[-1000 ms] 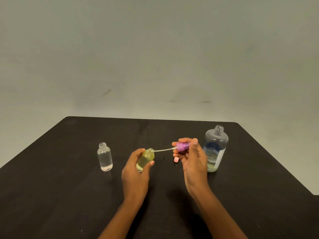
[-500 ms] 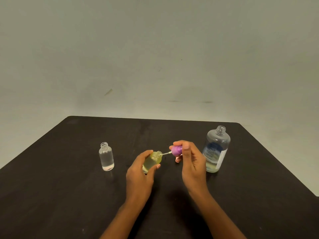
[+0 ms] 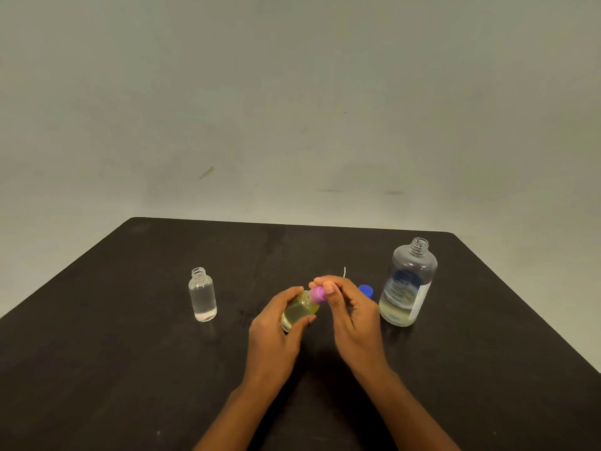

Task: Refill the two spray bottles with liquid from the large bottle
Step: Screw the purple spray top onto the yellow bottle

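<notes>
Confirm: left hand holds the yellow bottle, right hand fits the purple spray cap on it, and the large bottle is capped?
No: in the head view the large bottle stands uncapped, its threaded neck bare. The rest holds: the left hand holds the yellow bottle and the right hand fits the purple spray cap on it.

You've got a matt, dark table [image 3: 130, 353], faintly scuffed. The clear bottle [image 3: 202, 296], yellow bottle [image 3: 297, 312] and large bottle [image 3: 411, 281] all gleam like glossy see-through plastic. The purple cap [image 3: 317, 294] and blue cap [image 3: 366, 290] look like smooth plastic, and the wall [image 3: 292, 92] is matt.
</notes>
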Tool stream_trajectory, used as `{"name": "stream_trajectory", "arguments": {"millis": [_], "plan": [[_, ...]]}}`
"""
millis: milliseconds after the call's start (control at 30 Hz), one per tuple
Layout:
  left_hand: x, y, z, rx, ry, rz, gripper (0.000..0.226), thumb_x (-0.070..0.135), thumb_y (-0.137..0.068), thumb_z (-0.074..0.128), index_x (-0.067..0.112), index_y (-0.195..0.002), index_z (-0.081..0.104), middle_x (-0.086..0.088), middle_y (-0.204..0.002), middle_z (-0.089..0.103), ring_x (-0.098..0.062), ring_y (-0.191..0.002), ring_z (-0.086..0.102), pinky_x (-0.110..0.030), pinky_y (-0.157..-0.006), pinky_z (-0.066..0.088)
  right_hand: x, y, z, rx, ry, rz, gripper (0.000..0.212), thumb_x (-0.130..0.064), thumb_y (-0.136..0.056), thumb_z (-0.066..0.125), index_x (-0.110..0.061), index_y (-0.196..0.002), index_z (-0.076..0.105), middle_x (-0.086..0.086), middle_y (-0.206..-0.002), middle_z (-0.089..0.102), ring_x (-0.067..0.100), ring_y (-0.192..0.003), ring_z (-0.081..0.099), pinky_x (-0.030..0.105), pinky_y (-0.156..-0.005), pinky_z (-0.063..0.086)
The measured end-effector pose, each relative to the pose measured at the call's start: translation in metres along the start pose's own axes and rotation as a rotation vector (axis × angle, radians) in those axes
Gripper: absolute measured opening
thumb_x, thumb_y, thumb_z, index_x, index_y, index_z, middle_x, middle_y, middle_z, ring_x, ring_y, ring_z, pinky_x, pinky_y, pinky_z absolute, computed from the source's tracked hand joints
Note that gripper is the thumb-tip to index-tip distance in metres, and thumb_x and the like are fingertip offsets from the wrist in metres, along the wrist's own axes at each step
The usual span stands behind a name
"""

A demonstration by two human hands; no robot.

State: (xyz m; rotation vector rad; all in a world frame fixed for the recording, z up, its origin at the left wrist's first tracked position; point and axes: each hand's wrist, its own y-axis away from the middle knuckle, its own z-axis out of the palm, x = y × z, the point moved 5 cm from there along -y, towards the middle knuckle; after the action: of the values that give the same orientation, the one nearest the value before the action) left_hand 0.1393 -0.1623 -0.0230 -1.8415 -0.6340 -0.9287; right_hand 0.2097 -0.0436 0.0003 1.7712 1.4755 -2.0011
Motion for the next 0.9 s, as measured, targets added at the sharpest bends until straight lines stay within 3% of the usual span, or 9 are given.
{"name": "stream_trajectory", "arguments": {"millis": [100,300,433,533,633,900], "plan": [[0.0,0.0,0.001,-0.023,0.008,0.001,0.041,0.01,-0.077,0.075,0.018,-0.116,0.062,0.01,-0.109,0.066,-0.003,-0.103,0.061,-0.016,-0.088,0.047,-0.002,0.0,0.0,0.001,-0.053,0.012,0.035,-0.053,-0.092,0.047,-0.028,-0.104,0.068,-0.005,-0.097,0.073,0.016,-0.097,0.068,0.028,-0.084,0.054],[0.006,0.002,0.003,-0.061,-0.003,0.033,0.046,0.008,-0.077,0.075,0.026,-0.115,0.059,0.014,-0.108,0.065,0.003,-0.101,0.059,-0.01,-0.084,0.045,-0.003,0.001,0.001,-0.019,-0.057,0.04,0.038,-0.055,-0.091,0.049,-0.025,-0.104,0.069,-0.005,-0.097,0.073,0.019,-0.098,0.068,0.037,-0.085,0.055],[0.008,0.0,0.003,-0.058,0.031,0.034,0.044,0.007,-0.077,0.074,0.027,-0.113,0.06,0.014,-0.105,0.067,0.0,-0.099,0.062,-0.013,-0.083,0.047,-0.005,0.002,0.001,-0.053,-0.078,0.079,0.043,-0.057,-0.089,0.052,-0.022,-0.108,0.069,-0.003,-0.102,0.072,0.016,-0.102,0.067,0.033,-0.087,0.055],[0.01,0.0,0.003,-0.047,0.058,0.027,0.043,0.007,-0.078,0.073,0.03,-0.112,0.061,0.014,-0.104,0.068,-0.002,-0.098,0.063,-0.016,-0.082,0.049,-0.004,0.004,0.004,-0.124,-0.151,0.131,0.029,-0.031,-0.091,0.058,-0.024,-0.118,0.062,-0.003,-0.113,0.07,0.012,-0.109,0.064,0.023,-0.083,0.054],[0.01,0.0,0.001,-0.029,0.076,0.017,0.045,0.007,-0.078,0.073,0.036,-0.109,0.059,0.015,-0.102,0.068,-0.001,-0.096,0.064,-0.015,-0.082,0.049,-0.003,0.004,0.005,-0.134,-0.153,0.118,0.037,-0.01,-0.089,0.058,-0.027,-0.121,0.059,-0.004,-0.115,0.069,0.01,-0.112,0.062,0.022,-0.088,0.052],[0.016,0.001,0.0,-0.036,0.086,0.032,0.05,0.003,-0.08,0.07,0.041,-0.109,0.056,0.024,-0.108,0.064,0.003,-0.099,0.062,-0.008,-0.081,0.045,-0.002,0.005,0.006,-0.118,-0.053,0.103,0.045,0.002,-0.086,0.064,-0.027,-0.12,0.06,-0.005,-0.105,0.072,0.008,-0.106,0.064,0.025,-0.095,0.049]]}}
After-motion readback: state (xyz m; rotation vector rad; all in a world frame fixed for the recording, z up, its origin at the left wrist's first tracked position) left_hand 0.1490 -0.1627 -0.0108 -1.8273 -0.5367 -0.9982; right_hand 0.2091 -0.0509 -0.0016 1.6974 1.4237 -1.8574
